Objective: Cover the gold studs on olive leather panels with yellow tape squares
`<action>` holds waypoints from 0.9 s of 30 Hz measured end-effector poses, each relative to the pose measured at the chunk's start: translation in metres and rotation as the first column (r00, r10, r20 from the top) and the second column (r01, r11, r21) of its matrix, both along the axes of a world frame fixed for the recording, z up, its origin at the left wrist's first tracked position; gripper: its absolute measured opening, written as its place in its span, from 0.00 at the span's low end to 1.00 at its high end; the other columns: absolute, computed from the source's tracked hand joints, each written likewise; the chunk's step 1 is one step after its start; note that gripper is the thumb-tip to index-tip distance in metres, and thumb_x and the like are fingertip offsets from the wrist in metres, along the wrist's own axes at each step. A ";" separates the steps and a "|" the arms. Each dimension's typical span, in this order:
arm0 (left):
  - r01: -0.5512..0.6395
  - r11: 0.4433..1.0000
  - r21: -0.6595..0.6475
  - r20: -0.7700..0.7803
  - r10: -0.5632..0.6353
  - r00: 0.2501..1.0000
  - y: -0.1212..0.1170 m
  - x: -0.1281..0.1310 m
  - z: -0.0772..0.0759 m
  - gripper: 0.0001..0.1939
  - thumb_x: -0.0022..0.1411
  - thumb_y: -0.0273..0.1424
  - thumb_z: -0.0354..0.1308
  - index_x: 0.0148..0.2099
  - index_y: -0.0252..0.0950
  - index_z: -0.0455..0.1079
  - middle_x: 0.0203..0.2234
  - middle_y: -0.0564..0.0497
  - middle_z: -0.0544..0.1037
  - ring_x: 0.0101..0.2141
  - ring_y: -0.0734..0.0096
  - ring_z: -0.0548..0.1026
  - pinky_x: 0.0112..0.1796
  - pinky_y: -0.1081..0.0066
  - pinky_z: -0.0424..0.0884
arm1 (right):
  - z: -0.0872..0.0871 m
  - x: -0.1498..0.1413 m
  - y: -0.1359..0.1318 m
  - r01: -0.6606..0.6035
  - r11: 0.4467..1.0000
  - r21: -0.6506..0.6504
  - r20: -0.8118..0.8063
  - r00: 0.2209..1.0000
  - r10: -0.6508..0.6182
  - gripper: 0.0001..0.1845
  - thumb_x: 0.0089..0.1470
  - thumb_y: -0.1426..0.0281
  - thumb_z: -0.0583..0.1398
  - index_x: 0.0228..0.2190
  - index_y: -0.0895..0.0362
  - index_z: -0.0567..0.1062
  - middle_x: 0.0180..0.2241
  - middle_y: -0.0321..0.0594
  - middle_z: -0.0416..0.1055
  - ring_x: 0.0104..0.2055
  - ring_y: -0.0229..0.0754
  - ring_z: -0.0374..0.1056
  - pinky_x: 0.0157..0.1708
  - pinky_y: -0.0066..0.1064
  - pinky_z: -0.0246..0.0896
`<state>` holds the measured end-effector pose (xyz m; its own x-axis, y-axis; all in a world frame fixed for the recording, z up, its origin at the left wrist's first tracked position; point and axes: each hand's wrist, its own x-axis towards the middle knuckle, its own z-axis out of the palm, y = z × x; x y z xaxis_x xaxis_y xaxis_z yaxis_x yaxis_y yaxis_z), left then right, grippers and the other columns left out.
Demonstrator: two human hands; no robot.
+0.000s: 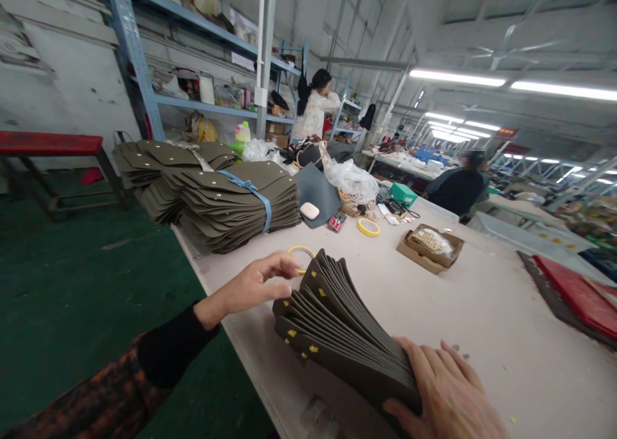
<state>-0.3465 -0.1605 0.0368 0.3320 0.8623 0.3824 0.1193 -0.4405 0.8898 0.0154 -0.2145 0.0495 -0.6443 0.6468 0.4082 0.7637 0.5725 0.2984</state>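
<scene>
A fanned stack of dark olive leather-like panels (357,342) stands on the table, with small yellow marks along its left end. My right hand (441,387) grips the stack at its near right end, fingers over the top edge and thumb on the near side. My left hand (258,285) hovers just left of the fanned end, fingers curved and apart from the thumb, with nothing seen in it. Behind the left fingertips lies a yellow tape roll (303,251). Whether those fingertips touch the roll or the panels, I cannot tell.
Bundles of similar panels (231,201), one tied with a blue strip, sit at the table's (482,310) far left corner. Beyond are another yellow tape roll (369,227), a white mouse (309,211) and a cardboard box (430,247). Two people are in the background.
</scene>
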 end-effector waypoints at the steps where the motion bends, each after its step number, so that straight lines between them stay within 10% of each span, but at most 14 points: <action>1: -0.022 0.998 -0.055 0.099 0.028 0.995 0.007 -0.001 -0.007 0.28 0.60 0.47 0.58 0.56 0.37 0.66 0.53 0.43 0.70 0.52 0.59 0.69 0.52 0.62 0.64 | -0.001 0.000 0.000 -0.011 1.000 -0.004 -0.009 1.000 0.011 0.25 0.43 0.65 0.63 0.45 0.54 0.67 0.32 0.39 0.76 0.33 0.49 0.73 0.48 0.47 0.55; 8: 0.123 0.945 -0.302 0.367 -0.004 0.930 0.056 0.030 -0.029 0.39 0.59 0.60 0.46 0.61 0.38 0.62 0.62 0.40 0.61 0.63 0.52 0.54 0.61 0.53 0.48 | 0.001 0.004 0.000 0.007 0.996 -0.091 -0.008 1.000 -0.008 0.26 0.43 0.63 0.64 0.46 0.54 0.68 0.36 0.41 0.76 0.35 0.49 0.73 0.38 0.40 0.60; 19: 0.238 0.910 -0.339 0.513 -0.034 0.858 0.002 0.064 -0.025 0.31 0.64 0.53 0.47 0.61 0.38 0.62 0.56 0.43 0.68 0.58 0.54 0.64 0.59 0.59 0.56 | 0.004 -0.007 -0.001 0.200 0.957 -0.208 -0.046 0.976 -0.214 0.30 0.46 0.60 0.64 0.50 0.54 0.67 0.40 0.44 0.75 0.39 0.53 0.72 0.40 0.42 0.58; 27: 0.018 0.979 -0.202 0.149 0.013 0.989 0.003 0.026 -0.010 0.24 0.61 0.37 0.59 0.59 0.42 0.65 0.58 0.46 0.66 0.58 0.57 0.63 0.59 0.59 0.56 | 0.002 -0.006 -0.001 0.192 0.954 -0.230 -0.078 0.974 -0.215 0.27 0.45 0.60 0.64 0.48 0.54 0.69 0.36 0.43 0.76 0.36 0.52 0.72 0.38 0.40 0.58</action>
